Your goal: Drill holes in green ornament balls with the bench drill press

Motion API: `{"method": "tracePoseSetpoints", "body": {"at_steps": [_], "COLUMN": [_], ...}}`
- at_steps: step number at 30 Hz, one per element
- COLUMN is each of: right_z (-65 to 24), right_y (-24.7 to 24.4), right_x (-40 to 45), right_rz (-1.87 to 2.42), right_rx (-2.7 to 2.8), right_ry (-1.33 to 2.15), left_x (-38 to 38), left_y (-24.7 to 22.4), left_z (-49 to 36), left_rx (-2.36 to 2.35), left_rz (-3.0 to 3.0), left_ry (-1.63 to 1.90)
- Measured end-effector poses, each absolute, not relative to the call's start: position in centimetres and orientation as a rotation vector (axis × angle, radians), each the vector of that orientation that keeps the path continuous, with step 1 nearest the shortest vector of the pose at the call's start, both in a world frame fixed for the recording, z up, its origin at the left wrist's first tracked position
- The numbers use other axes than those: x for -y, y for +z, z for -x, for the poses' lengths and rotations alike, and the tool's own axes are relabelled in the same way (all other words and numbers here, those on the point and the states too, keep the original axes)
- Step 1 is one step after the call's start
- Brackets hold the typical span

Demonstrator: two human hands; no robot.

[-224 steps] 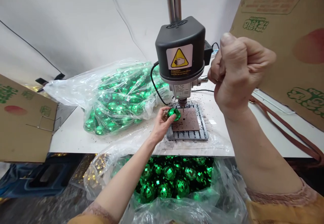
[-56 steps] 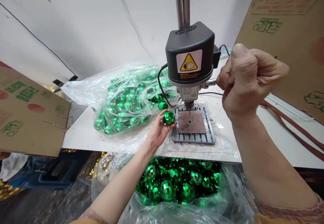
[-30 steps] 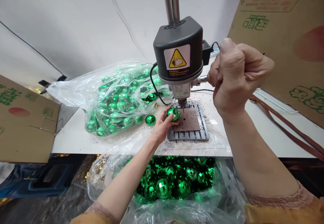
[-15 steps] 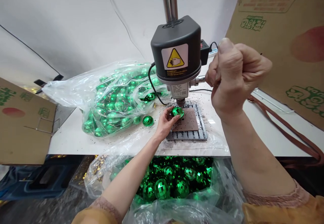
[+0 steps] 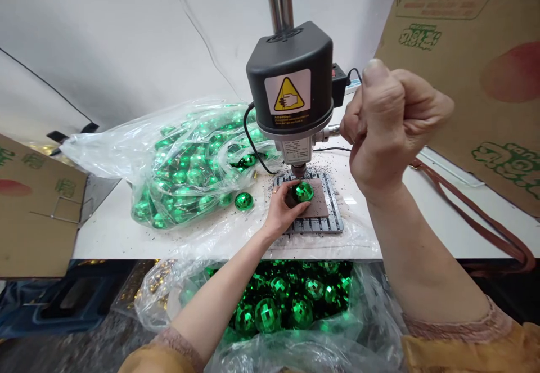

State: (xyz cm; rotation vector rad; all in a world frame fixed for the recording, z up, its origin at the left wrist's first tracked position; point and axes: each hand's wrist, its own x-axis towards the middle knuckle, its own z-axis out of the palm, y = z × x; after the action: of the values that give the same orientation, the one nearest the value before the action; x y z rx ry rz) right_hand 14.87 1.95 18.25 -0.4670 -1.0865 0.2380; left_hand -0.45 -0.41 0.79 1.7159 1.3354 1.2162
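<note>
A green mirrored ball (image 5: 302, 191) rests low over the brown board (image 5: 320, 207) on the slotted base of a small bench drill press (image 5: 291, 80). My left hand (image 5: 282, 210) is curled round the ball's left side, fingertips behind and thumb in front; the far fingertips are partly hidden. The drill chuck (image 5: 298, 170) is just above and behind the ball. Raised at the right, my right hand (image 5: 386, 125) is closed round the drill press's feed lever (image 5: 334, 130), whose outer end is hidden in the fist.
A clear bag of green balls (image 5: 181, 176) lies left, with one loose ball (image 5: 243, 201) beside it. Another open bag (image 5: 371, 317), full of green balls, hangs below the table edge. Cardboard boxes (image 5: 37, 215) flank both sides. A brown strap (image 5: 472, 215) lies right; dark shavings surround the base.
My left hand has shifted the ball slightly right and toward me, and the thumb has moved from across the ball to its near edge. My right hand stays on the lever.
</note>
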Motion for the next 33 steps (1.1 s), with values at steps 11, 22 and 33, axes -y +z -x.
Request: {"method": "tracePoseSetpoints", "body": {"at_steps": [11, 22, 33], "right_z": [-14.8, -14.4, -14.6], "right_y": [18.5, 16.2, 15.5], "right_x": [-1.7, -0.7, -0.1], "right_rz": [0.352, 0.353, 0.425], "right_rx": [1.097, 0.993, 1.027], "right_ry": [0.270, 0.175, 0.136], "left_x": [0.7, 0.5, 0.5], "left_y": [0.0, -0.4, -0.5], "left_z": [0.0, 0.1, 0.1], "left_rx": [-1.247, -1.243, -1.246], "left_rz": [-1.686, -1.715, -1.756], "left_ry": [1.250, 1.265, 1.262]}}
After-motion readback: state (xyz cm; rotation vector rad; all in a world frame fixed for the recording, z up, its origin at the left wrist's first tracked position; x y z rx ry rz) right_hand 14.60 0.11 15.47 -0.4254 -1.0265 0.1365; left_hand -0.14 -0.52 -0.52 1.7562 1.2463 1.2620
